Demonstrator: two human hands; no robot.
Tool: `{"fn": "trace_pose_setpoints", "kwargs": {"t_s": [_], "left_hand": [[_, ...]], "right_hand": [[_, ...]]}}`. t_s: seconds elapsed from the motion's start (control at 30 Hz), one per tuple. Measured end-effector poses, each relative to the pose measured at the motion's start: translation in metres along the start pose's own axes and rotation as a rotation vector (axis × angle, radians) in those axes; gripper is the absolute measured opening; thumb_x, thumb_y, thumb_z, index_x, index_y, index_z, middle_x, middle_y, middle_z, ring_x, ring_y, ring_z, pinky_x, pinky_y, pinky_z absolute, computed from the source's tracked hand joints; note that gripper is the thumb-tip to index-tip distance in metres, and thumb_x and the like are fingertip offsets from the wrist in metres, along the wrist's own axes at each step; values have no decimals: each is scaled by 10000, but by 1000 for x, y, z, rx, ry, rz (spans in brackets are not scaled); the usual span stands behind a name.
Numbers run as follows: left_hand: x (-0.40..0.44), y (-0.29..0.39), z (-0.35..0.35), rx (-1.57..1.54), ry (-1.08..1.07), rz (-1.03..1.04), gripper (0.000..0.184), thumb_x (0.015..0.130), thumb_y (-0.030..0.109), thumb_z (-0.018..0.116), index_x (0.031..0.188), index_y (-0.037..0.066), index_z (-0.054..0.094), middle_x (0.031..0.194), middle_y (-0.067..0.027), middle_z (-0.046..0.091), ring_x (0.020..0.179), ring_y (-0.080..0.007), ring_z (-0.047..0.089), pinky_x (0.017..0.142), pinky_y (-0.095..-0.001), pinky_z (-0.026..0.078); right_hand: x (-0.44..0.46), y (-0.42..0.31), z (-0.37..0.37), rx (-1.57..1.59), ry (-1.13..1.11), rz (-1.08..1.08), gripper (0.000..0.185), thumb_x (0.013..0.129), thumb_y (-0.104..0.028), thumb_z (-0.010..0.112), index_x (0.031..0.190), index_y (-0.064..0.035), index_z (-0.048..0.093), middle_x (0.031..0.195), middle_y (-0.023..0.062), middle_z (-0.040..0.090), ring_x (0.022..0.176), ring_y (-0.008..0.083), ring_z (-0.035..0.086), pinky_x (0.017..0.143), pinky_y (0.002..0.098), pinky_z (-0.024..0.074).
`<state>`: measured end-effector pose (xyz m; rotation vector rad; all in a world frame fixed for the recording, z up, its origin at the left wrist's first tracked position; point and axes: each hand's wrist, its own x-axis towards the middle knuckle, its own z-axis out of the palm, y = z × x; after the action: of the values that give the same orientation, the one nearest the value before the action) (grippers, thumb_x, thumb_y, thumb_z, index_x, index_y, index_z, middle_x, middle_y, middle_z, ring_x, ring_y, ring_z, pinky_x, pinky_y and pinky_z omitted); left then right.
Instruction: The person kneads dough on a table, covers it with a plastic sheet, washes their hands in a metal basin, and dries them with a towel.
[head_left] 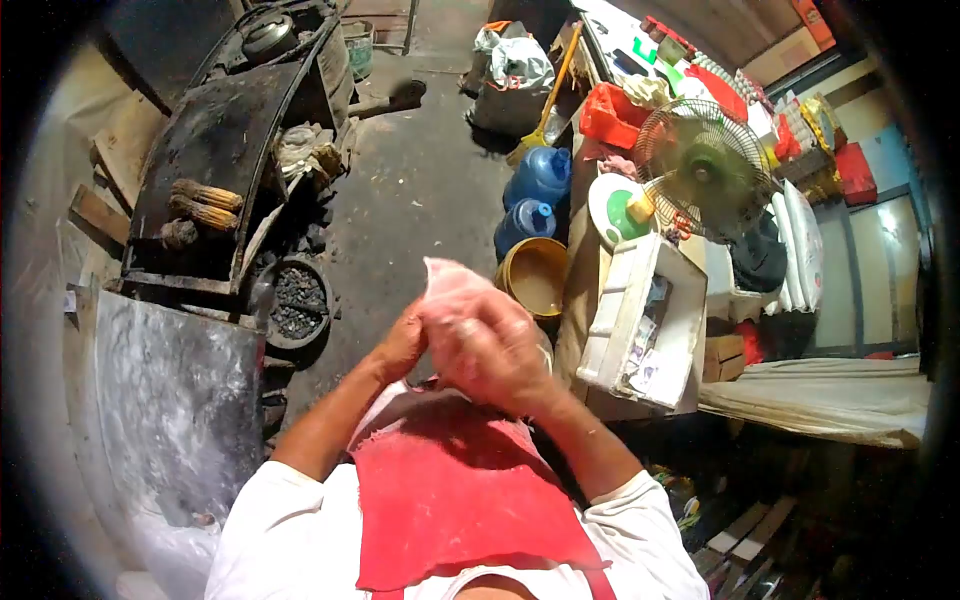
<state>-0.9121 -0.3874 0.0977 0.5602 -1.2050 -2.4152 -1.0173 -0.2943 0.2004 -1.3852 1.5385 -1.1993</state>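
A pale pink cloth (452,281) is bunched between my two hands, in front of the red apron (470,490) on my chest. My left hand (402,342) is at the cloth's lower left side, its fingers partly hidden behind the cloth and the other hand. My right hand (495,355) lies over the cloth with its fingers bent and blurred by motion. Both hands are close together, above the dark floor (390,200). Just to the right of them stands a yellow bucket (535,277) with cloudy liquid.
At the left, a blackened grill (200,130) carries corn cobs (207,205); below is a charcoal basin (298,300). Blue water jugs (540,175), a fan (703,155) and a white foam box (645,320) are at the right. A broom (555,95) leans farther back.
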Motion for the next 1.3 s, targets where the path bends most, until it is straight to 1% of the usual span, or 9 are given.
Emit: {"fn": "trace_pose_setpoints", "kwargs": {"t_s": [0.1, 0.2, 0.3, 0.43, 0.5, 0.77, 1.07, 1.23, 1.3], "left_hand": [[30, 34, 33, 257, -158, 511, 259, 890, 160, 573, 1113, 48, 644, 1072, -172, 660, 1057, -269, 617, 960, -394, 466], [33, 1, -11, 1052, -169, 1016, 311, 735, 80, 661, 1040, 39, 613, 1151, -158, 599, 1124, -305, 558, 964, -373, 428], [-11, 72, 32, -208, -255, 431, 315, 724, 82, 676, 1020, 22, 589, 1058, -146, 580, 994, -314, 560, 898, -357, 443], [-15, 95, 32, 1124, -75, 450, 337, 746, 123, 679, 1064, 49, 595, 1040, -116, 564, 953, -270, 539, 871, -341, 439], [-15, 101, 38, 1454, -26, 441, 342, 752, 133, 680, 1075, 55, 597, 1036, -108, 561, 942, -259, 534, 864, -337, 438], [-13, 61, 14, 553, -23, 92, 372, 850, 10, 645, 1206, 54, 548, 1095, -112, 593, 997, -195, 576, 890, -301, 463], [-59, -48, -118, -505, 345, -382, 519, 875, 54, 571, 1381, 65, 455, 1175, -169, 624, 1006, -277, 638, 922, -391, 503], [-65, -15, -71, 123, 384, -276, 396, 843, 40, 563, 1238, 68, 533, 990, -103, 633, 866, -232, 629, 796, -370, 514], [-64, -22, -80, 1336, 41, 153, 216, 808, 32, 578, 1022, 56, 577, 861, -54, 589, 760, -195, 588, 697, -338, 476]], "right_hand": [[0, -3, 42, -147, -312, -149, 178, 932, -85, 534, 1092, -12, 561, 1042, 155, 609, 989, 309, 593, 860, 341, 480], [-13, 17, 49, -222, -413, -421, 173, 922, -81, 554, 1077, -12, 586, 1131, 194, 603, 1079, 343, 582, 937, 333, 458], [-13, 9, -2, -117, -124, -200, 161, 929, -87, 561, 1062, -17, 619, 1173, 176, 607, 1109, 277, 590, 940, 331, 462], [-18, 59, -42, 31, 262, 425, 216, 972, -162, 558, 1108, -8, 625, 1122, 88, 628, 1104, 156, 566, 871, 291, 467], [-16, 82, -48, 83, 221, 446, 272, 987, -225, 562, 1163, -25, 618, 1104, 66, 636, 1060, 155, 583, 858, 277, 460], [-10, 81, -29, 796, 354, 362, 258, 971, -158, 582, 1168, 4, 623, 1097, 76, 672, 1020, 166, 633, 937, 332, 489], [-18, 111, -49, 458, 268, 386, 234, 980, -183, 571, 1075, 8, 669, 1020, 41, 677, 923, 104, 603, 872, 276, 468], [-24, 120, -55, 375, 331, 476, 257, 963, -190, 604, 1112, 9, 666, 1016, 39, 683, 911, 103, 607, 862, 271, 473], [-21, 101, -54, 345, 287, 467, 275, 957, -187, 612, 1127, 24, 661, 1003, 40, 689, 909, 107, 615, 871, 272, 473]]}}
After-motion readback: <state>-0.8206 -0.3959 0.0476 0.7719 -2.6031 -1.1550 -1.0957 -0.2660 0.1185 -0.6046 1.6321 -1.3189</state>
